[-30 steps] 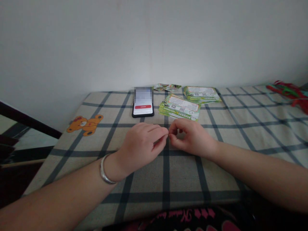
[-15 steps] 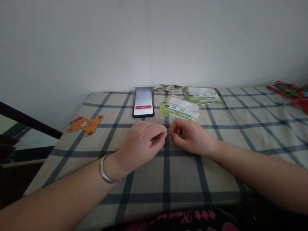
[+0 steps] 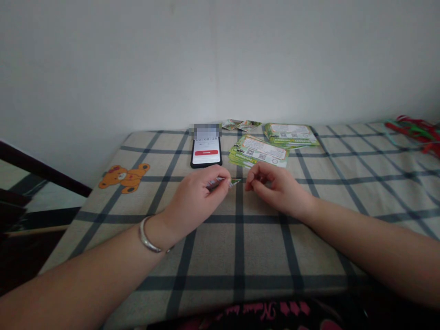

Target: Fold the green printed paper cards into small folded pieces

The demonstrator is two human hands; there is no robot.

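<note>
My left hand (image 3: 199,192) pinches a small folded green-and-white leaflet (image 3: 235,181) between thumb and forefinger. Only the leaflet's pointed end and a strip inside the grip show; the fingers cover the rest. Just to the right, my right hand (image 3: 275,187) is apart from the leaflet, its fingers curled in with nothing visible in them. Beyond the right hand lies a fanned stack of green-and-white leaflets (image 3: 258,150). Two small folded leaflets (image 3: 242,124) rest near the wall.
A phone (image 3: 206,155) with a lit screen lies beyond my left hand. Another leaflet stack (image 3: 292,134) is at the back right. Red and green items (image 3: 417,133) lie at the far right. The checked tablecloth (image 3: 213,256) carries a bear picture (image 3: 125,178) on the left.
My right hand has come away from the folded leaflet, leaving a gap. My left hand has moved slightly left and away from me, still pinching it, and more of the leaflet shows.
</note>
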